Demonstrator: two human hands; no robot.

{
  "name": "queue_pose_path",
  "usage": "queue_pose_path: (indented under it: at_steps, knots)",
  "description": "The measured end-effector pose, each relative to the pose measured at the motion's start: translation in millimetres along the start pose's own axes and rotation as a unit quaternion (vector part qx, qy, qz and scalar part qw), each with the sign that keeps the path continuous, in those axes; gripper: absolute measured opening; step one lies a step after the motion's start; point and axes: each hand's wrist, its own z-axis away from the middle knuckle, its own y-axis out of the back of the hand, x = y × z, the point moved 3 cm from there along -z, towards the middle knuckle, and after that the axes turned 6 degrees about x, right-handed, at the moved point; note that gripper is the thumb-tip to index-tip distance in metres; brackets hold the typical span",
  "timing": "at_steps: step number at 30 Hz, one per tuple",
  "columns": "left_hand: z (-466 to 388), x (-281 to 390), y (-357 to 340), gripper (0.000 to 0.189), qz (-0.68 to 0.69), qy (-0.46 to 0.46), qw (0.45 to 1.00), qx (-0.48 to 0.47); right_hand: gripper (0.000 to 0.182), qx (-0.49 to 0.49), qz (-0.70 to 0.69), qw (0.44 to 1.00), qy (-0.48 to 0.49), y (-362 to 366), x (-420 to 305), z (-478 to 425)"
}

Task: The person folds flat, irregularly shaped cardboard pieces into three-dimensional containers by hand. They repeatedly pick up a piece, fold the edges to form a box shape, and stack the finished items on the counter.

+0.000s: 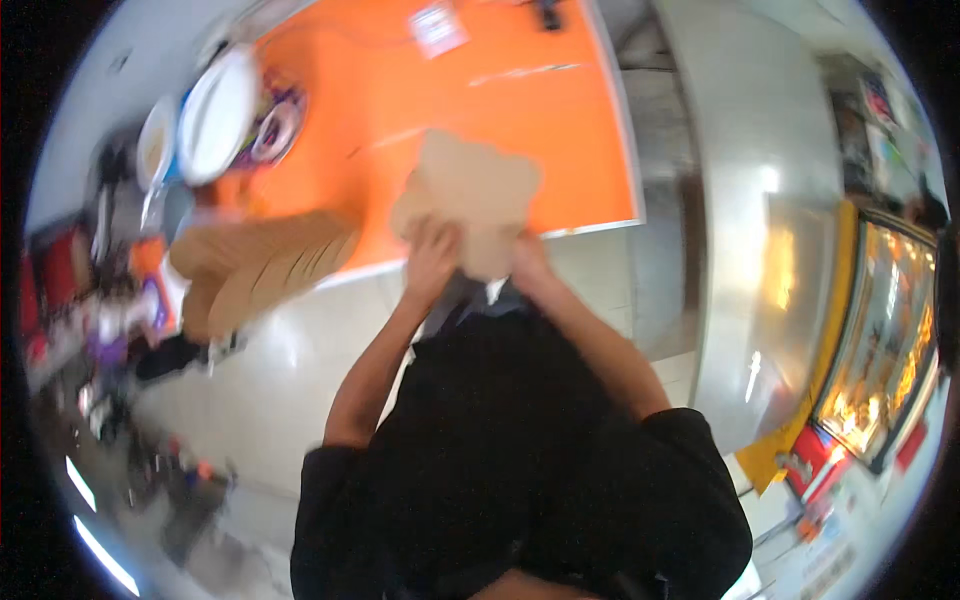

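A flat, unfolded brown cardboard blank [480,180] with rounded flaps lies at the front edge of the orange tabletop [525,105], partly overhanging toward me. My left hand [433,251] grips its near left side, fingers on top of the card. At the near right side, my right hand [531,259] holds the edge; its fingers are partly hidden and blurred. To the left, a row of nested brown cardboard pieces [262,259] rests on the table's front left corner.
White round containers [219,116] and a roll of tape [276,133] stand at the back left. A white printed card [438,30] lies at the far side. Along the right runs a steel counter [750,150], with a lit glass display case [877,330] beyond it.
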Motion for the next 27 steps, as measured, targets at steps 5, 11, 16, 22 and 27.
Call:
queue_pose_path:
  at_steps: [5,11,16,22,27]
  knots:
    - [18,-14,-35,0.055,-0.019,0.002,1.000,0.017,0.042,0.068,0.596,0.800,0.036,-15,-71,12]
    - [1,-16,-31,0.049,0.072,0.059,0.995,0.022,0.042,0.004,0.776,0.525,0.350,-22,-138,18]
    - [19,-18,-51,0.047,0.147,0.061,0.981,0.109,0.036,-0.172,0.688,0.587,0.390,-28,-110,-7]
    - [3,-8,-17,0.065,0.145,0.115,0.982,0.041,0.044,-0.226,0.671,0.506,0.493,-53,-103,5]
    - [13,4,-30,0.058,0.204,0.169,0.964,0.007,0.030,-0.199,0.788,0.399,0.424,-47,-84,-15]
